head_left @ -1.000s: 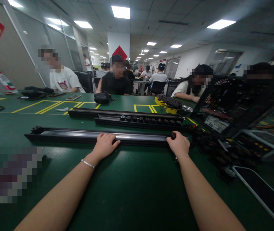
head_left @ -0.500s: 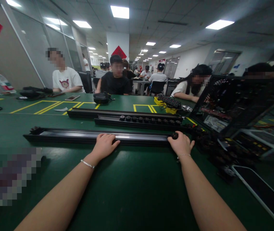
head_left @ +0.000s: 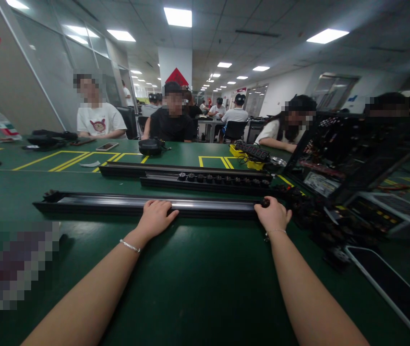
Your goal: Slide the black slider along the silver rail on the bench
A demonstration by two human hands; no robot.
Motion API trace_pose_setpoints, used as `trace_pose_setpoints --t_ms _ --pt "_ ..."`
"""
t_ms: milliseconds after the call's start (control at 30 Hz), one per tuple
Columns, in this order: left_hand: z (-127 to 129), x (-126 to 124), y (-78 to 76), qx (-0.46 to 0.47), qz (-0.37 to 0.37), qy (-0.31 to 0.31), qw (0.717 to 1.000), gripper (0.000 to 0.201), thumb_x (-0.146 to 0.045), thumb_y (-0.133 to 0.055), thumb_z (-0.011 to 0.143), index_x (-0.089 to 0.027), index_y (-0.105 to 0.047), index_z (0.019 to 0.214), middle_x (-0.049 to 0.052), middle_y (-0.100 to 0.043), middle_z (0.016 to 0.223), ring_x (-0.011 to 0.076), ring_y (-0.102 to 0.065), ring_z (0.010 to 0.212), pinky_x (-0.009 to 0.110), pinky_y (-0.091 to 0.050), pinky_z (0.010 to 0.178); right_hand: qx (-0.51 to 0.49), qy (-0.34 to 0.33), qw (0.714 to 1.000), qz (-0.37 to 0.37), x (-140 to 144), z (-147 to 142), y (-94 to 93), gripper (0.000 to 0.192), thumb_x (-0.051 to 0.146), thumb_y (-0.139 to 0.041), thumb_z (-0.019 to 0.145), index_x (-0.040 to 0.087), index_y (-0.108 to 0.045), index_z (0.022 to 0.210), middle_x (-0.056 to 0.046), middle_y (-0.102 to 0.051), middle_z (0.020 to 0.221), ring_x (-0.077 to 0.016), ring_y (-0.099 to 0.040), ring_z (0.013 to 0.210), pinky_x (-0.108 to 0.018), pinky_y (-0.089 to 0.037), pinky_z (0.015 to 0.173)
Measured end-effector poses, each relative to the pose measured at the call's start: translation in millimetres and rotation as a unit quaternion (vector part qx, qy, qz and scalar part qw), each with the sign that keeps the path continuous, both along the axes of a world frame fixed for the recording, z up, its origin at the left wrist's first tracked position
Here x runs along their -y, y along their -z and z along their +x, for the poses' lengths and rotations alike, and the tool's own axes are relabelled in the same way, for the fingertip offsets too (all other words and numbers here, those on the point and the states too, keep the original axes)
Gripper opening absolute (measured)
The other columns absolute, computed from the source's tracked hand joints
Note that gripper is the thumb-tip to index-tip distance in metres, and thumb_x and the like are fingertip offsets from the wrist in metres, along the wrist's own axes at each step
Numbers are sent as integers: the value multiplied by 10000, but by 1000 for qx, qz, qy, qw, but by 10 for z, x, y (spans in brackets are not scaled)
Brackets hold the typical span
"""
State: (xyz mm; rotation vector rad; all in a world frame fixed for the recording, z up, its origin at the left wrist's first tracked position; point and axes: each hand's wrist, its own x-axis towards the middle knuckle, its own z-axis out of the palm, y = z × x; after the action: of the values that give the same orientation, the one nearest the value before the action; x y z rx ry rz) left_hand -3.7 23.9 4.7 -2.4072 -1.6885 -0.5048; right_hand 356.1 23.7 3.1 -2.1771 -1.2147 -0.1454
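Note:
A long black rail (head_left: 100, 202) with a shiny channel lies crosswise on the green table in front of me. My left hand (head_left: 155, 216) is closed around its middle, fingers over the top and thumb along the near side. At the rail's right end, my right hand (head_left: 274, 214) pinches a small round black part (head_left: 264, 202); the fingers hide some of it. Another small black part (head_left: 51, 194) sits at the left end of the rail. Just beyond lies a shorter black rail (head_left: 162, 181) carrying a row of several small black roller-like pieces (head_left: 218, 179).
A further black rail (head_left: 122, 168) lies behind. To the right are a pile of black parts (head_left: 320, 216), an open computer case (head_left: 356, 149) and a phone-like slab (head_left: 388, 288). A black pouch (head_left: 150, 146) and yellow trays (head_left: 236, 151) stand farther back. People sit opposite.
My right hand and the small round part have shifted slightly right at the rail's end. My left hand keeps its place on the rail.

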Motion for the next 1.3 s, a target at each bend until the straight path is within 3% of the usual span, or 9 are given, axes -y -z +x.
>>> trace_pose_setpoints --t_ms 300,467,633,733,1300 --pt "5 4 -14 5 -6 -2 1000 369 -501 -343 868 -214 -562 792 53 -668 897 219 -564 914 417 -299 916 17 0 1000 13 13 2 -11 410 351 -513 674 201 -596 1046 -78 -616 1007 -258 -505 1003 -485 -230 998" --pt "7 0 -2 8 -3 -5 1000 374 -501 -350 862 -211 -576 792 61 -670 898 227 -568 919 423 -298 917 7 13 1000 23 24 53 -14 389 327 -493 692 195 -602 1040 -86 -621 1025 -250 -523 986 -417 -339 925" --pt "4 3 -3 13 -1 0 1000 381 -505 -343 862 -213 -579 799 61 -668 900 227 -567 917 426 -295 921 14 38 998 54 35 103 18 448 370 -531 660 201 -581 1071 -103 -557 1171 -300 -436 1125 -489 -287 973" --pt "5 7 -14 13 -5 -3 1000 384 -508 -337 862 -215 -576 801 60 -666 896 224 -563 915 425 -294 926 11 30 998 58 32 139 29 515 371 -559 636 170 -558 1111 -130 -515 1226 -306 -417 1148 -460 -298 983" --pt "8 15 -22 5 -8 -7 1000 375 -507 -340 863 -220 -573 798 59 -670 907 219 -560 921 416 -300 922 -4 15 997 80 17 294 41 455 290 -523 650 164 -552 1087 -113 -540 1149 -249 -450 1078 -369 -313 957"
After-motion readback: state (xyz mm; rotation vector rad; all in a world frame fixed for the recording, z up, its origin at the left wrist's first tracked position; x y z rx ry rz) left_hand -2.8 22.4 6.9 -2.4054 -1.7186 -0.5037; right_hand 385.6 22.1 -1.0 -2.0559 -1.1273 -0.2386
